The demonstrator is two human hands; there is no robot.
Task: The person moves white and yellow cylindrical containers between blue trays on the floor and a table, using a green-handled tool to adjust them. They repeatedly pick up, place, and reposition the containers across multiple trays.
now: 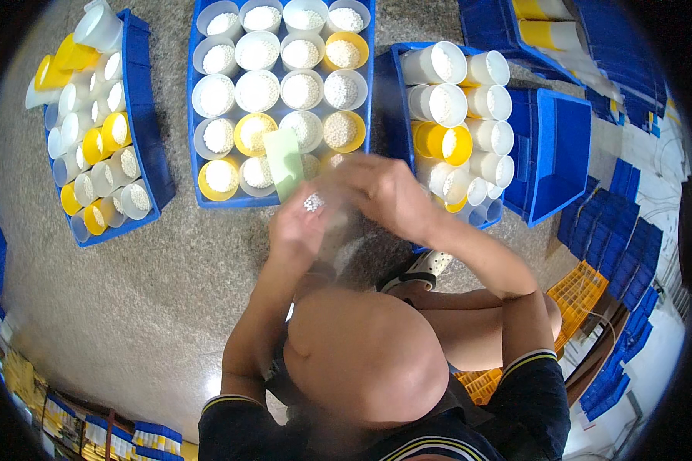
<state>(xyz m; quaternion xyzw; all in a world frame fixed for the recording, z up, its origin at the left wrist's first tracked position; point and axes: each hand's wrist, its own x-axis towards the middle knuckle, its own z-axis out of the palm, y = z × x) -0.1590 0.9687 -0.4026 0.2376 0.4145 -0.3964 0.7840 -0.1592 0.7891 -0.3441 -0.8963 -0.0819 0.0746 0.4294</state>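
Observation:
Just in front of the middle blue crate, my left hand (300, 227) is partly closed, with a small heap of white beads (313, 202) in it. A flat pale green card (284, 160) sticks up from its fingers and overlaps the crate's near cups. My right hand (380, 188) bends over toward the left one. Its fingers are smeared by motion, so what they hold, if anything, is unclear. Rows of white and yellow cups filled with white beads stand in the middle crate (195, 157). One near yellow cup (221, 178) is full of beads.
A blue crate (148, 115) of tilted bead cups lies at left; another (396, 84) with stacked cups stands at right. Beyond it is a blue bin (557, 154). Stacked blue crates (619, 238) and an orange crate (580, 296) line the right side. My knee (365, 353) is close below my hands.

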